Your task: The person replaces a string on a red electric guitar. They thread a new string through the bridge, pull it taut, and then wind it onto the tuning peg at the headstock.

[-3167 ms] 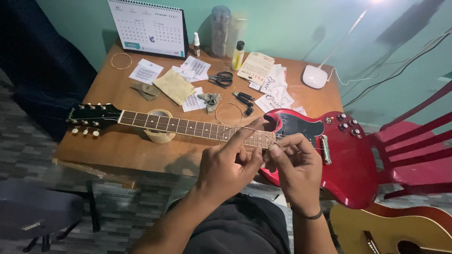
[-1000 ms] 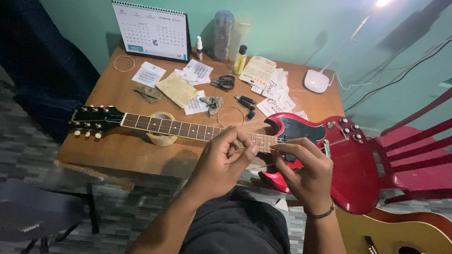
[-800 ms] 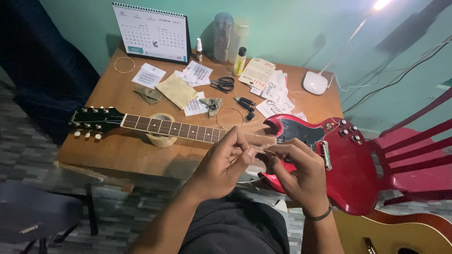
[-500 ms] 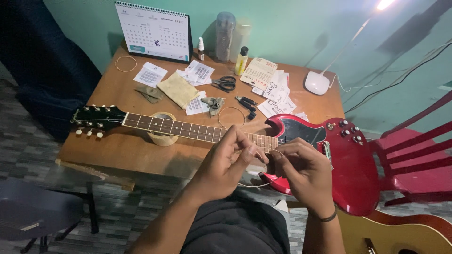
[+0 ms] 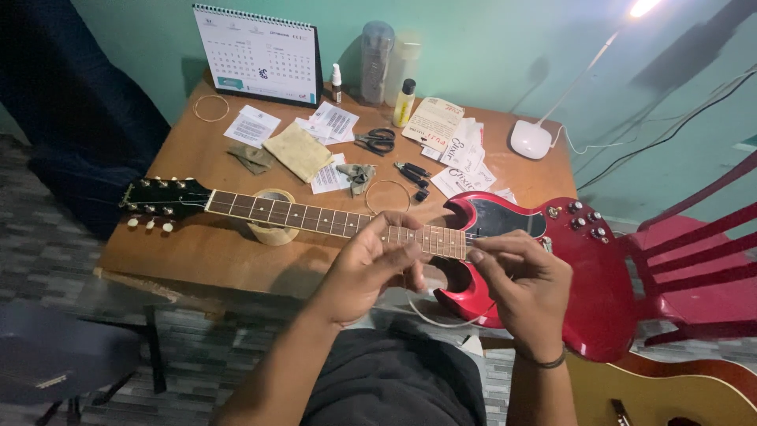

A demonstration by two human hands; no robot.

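Note:
A red electric guitar [image 5: 599,276] lies across the wooden table [image 5: 205,252], its neck [image 5: 292,214] resting on a roll of tape [image 5: 270,229] and its black headstock [image 5: 162,197] to the left. My left hand [image 5: 371,268] and my right hand [image 5: 520,284] hover in front of the neck's body end, each pinching a thin guitar string [image 5: 441,319]. The string hangs in a loop below my hands. The fingertips of the two hands are a short way apart.
On the table lie a desk calendar [image 5: 259,54], bottles [image 5: 377,51], scissors [image 5: 377,140], cutters [image 5: 412,172], a cloth [image 5: 298,151], paper packets [image 5: 457,150], coiled strings [image 5: 211,108] and a white lamp base [image 5: 530,140]. A red chair [image 5: 694,268] stands right, an acoustic guitar [image 5: 678,390] below.
My hands have stayed in front of the guitar neck, working the thin string between the fingers; the right hand has shifted slightly right and the string loop now hangs lower.

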